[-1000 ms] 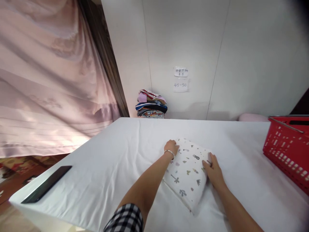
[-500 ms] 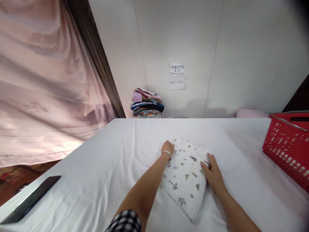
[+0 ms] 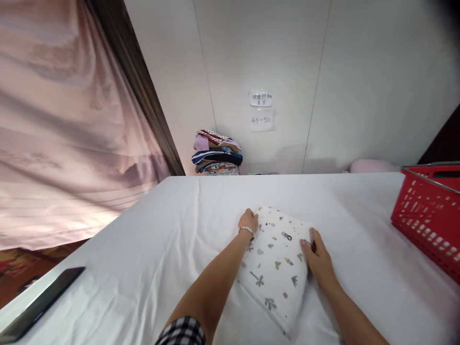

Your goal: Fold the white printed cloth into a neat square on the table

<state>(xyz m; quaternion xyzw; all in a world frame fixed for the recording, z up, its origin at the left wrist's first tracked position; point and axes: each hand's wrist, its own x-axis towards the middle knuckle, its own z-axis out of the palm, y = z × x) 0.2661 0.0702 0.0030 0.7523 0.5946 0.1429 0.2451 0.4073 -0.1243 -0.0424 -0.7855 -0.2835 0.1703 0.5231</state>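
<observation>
A folded white cloth (image 3: 275, 268) printed with small plants and shapes lies flat on the white-covered table, turned at an angle. At its far left edge my left hand (image 3: 248, 221), with a bracelet at the wrist, is closed on the fabric; the fingertips are partly hidden. My right hand (image 3: 318, 256) holds the right edge, thumb on top and fingers along the side. Both hands stay low, close to the table surface.
A red plastic basket (image 3: 427, 215) with a metal handle stands at the right. Behind the table's far edge is a stack of folded fabrics (image 3: 217, 153). A dark flat object (image 3: 43, 304) lies at the near left. A pink curtain (image 3: 72, 120) hangs on the left.
Both hands keep nearly the same hold on the cloth, which lies almost as before. The camera view has shifted slightly.
</observation>
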